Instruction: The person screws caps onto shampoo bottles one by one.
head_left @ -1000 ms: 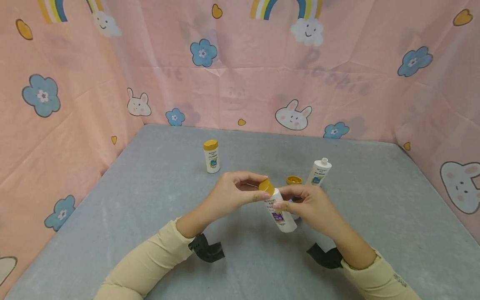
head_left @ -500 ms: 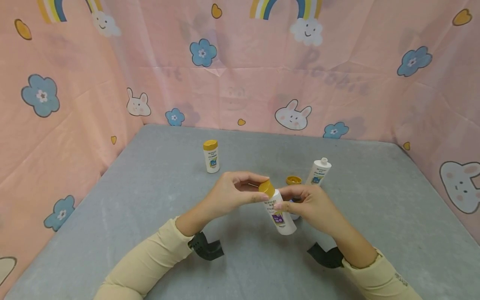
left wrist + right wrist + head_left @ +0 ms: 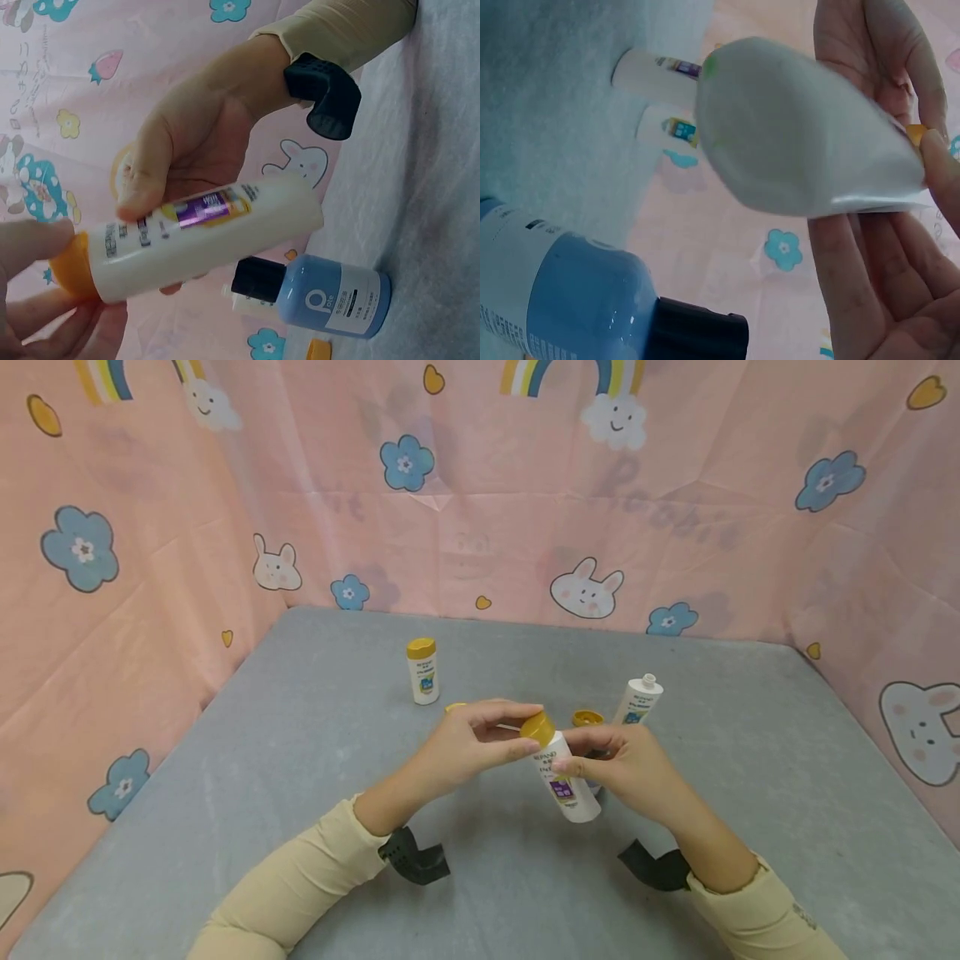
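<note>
A white shampoo-type bottle (image 3: pixel 566 793) with a purple label is held tilted above the table between both hands. My left hand (image 3: pixel 468 739) pinches its yellow cap (image 3: pixel 537 727) between thumb and fingers. My right hand (image 3: pixel 630 768) grips the body just below the cap, thumb on the front. In the left wrist view the cap sits on the bottle's neck end; whether it is tight I cannot tell. Behind the held bottle stands a blue bottle (image 3: pixel 337 296) with a black cap, largely hidden in the head view.
A yellow-capped white bottle (image 3: pixel 424 681) stands back left. An uncapped white bottle (image 3: pixel 639 700) stands to the right, near a loose yellow cap (image 3: pixel 587 718). Another purple-labelled white bottle (image 3: pixel 649 75) shows in the right wrist view. Pink printed cloth (image 3: pixel 480 527) surrounds the grey table.
The held bottle and both hands have shifted slightly to the right. A bit of yellow now shows behind my left hand. Both grips look the same.
</note>
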`<action>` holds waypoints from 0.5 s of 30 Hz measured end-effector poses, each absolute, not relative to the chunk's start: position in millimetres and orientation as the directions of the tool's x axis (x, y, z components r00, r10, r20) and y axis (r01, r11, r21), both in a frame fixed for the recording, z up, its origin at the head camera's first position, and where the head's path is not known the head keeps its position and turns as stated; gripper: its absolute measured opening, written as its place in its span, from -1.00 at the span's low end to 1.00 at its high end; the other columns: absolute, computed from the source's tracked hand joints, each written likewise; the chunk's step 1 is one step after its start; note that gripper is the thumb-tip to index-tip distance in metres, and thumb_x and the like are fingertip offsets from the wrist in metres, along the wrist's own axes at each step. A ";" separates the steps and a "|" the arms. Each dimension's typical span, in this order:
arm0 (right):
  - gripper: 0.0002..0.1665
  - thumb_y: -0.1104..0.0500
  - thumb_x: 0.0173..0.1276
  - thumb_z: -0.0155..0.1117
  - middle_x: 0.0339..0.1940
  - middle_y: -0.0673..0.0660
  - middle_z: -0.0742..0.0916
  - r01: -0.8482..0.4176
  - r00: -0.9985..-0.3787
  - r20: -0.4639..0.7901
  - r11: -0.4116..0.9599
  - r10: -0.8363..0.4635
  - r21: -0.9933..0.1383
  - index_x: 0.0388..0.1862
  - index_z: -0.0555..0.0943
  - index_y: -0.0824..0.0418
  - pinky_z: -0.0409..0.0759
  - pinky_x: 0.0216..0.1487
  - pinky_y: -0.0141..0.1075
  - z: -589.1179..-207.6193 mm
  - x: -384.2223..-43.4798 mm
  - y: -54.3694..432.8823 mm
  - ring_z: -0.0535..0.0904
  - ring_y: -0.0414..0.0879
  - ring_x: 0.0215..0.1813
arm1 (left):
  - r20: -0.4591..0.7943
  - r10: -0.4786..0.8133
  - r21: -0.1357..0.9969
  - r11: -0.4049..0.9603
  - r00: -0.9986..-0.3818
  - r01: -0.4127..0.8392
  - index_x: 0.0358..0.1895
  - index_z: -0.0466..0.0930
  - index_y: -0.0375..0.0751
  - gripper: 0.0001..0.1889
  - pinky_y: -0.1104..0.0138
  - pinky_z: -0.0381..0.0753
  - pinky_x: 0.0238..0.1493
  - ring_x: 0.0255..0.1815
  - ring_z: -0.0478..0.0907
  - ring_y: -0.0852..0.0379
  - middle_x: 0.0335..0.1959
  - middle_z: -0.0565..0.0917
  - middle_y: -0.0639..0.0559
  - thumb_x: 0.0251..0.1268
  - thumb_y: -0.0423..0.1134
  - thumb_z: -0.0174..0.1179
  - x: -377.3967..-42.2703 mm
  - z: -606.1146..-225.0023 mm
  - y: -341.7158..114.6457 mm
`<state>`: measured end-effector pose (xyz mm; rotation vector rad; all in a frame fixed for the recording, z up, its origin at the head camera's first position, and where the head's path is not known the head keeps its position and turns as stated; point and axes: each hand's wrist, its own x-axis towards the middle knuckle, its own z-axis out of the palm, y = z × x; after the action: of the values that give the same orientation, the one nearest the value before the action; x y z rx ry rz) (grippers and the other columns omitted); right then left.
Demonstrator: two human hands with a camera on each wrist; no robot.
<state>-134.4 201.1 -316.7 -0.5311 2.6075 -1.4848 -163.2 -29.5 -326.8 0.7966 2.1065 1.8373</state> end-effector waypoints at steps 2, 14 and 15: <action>-0.66 0.11 0.28 0.45 -0.18 0.17 0.81 -0.249 -0.944 0.095 0.497 -0.316 -0.831 -0.03 0.75 0.28 0.70 -0.19 -0.34 -315.9 -133.7 200.1 0.70 -0.16 -0.19 | 0.154 0.522 0.969 0.086 -0.839 0.232 0.24 0.57 -0.22 -0.57 0.31 0.71 0.05 0.09 0.68 0.03 0.18 0.64 -0.10 0.31 -0.30 0.32 -162.0 -326.8 -28.2; -0.70 0.12 0.26 0.46 -0.27 0.09 0.77 -0.270 -0.944 0.114 0.524 -0.310 -0.807 -0.08 0.76 0.24 0.66 -0.27 -0.37 -316.2 -134.2 197.9 0.61 -0.21 -0.23 | 0.142 0.474 0.963 0.136 -0.869 0.231 0.11 0.62 -0.23 -0.65 0.34 0.72 0.01 -0.02 0.71 0.10 0.06 0.69 -0.08 0.28 -0.27 0.35 -161.1 -327.3 -23.5; -0.70 0.13 0.26 0.46 -0.26 0.10 0.77 -0.273 -0.942 0.116 0.520 -0.315 -0.809 -0.07 0.76 0.24 0.67 -0.26 -0.37 -316.3 -134.3 198.1 0.61 -0.21 -0.23 | 0.149 0.474 0.963 0.131 -0.868 0.237 0.11 0.62 -0.24 -0.65 0.34 0.72 0.01 -0.02 0.71 0.10 0.06 0.69 -0.09 0.28 -0.28 0.35 -160.9 -327.3 -23.5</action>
<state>-134.3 198.1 -316.3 -0.5222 2.6994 -1.4241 -160.9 -23.5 -327.3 0.7052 2.2098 1.8203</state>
